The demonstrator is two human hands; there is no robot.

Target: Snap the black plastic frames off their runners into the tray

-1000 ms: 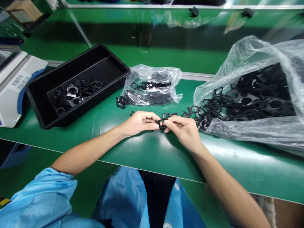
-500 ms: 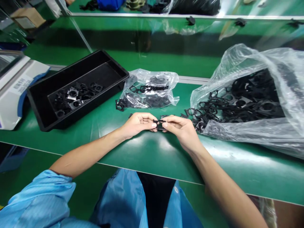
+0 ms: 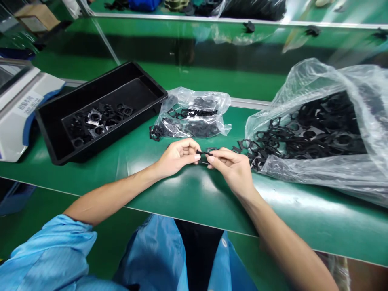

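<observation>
A small black plastic part (image 3: 203, 153) is held between my two hands, just above the green table (image 3: 188, 194). My left hand (image 3: 179, 155) pinches its left end between thumb and fingers. Its right end sits in the closed fingertips of my right hand (image 3: 232, 165). The part's exact shape is partly hidden by the fingers. Behind my hands lies a small clear bag (image 3: 197, 125) of black frame-like parts. To the right, a large clear bag (image 3: 309, 169) lies open, with many black parts (image 3: 312, 133) inside and some spilling from its mouth.
A black tray (image 3: 91, 149) on the left holds several black pieces with round holes. Beyond it stands a white and blue device (image 3: 28, 105) with a label. A shelf edge (image 3: 206, 18) runs across the back, with dark items above it.
The held black part has tilted, so it now looks thinner and more edge-on. Both hands stay pinched on it in nearly the same place. The view has shifted slightly.
</observation>
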